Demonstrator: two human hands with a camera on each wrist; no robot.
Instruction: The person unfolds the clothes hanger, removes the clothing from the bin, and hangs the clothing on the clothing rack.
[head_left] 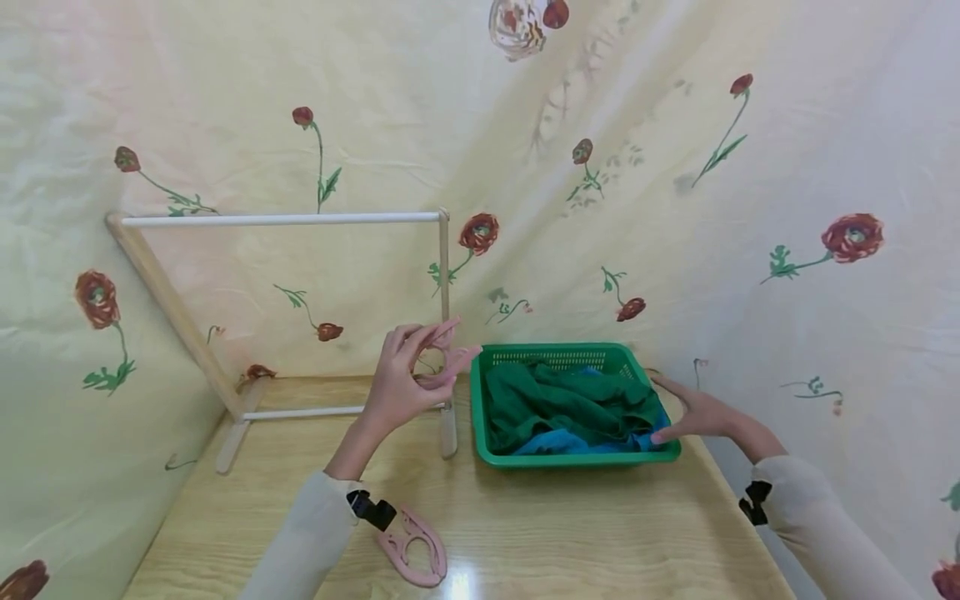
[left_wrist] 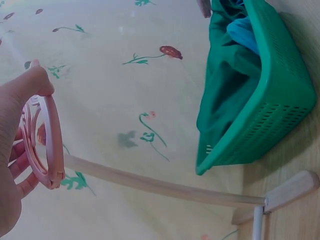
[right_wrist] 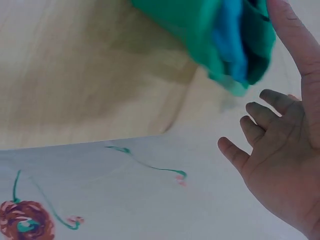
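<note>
My left hand holds a pink folding clothes hanger up in front of the rack's right post. In the left wrist view the thumb lies on the hanger's near side, with the other fingers behind it. A second pink folding hanger lies on the table below my left wrist. My right hand is at the right end of a green plastic basket, its fingers spread outside and its thumb by the rim. Crumpled dark green cloth and blue cloth fill the basket. Whether the right thumb touches it I cannot tell.
A wooden rack with a white top bar stands at the back left, its foot close to the basket. The wood-grain table ends just right of the basket. A flowered curtain hangs behind and at both sides.
</note>
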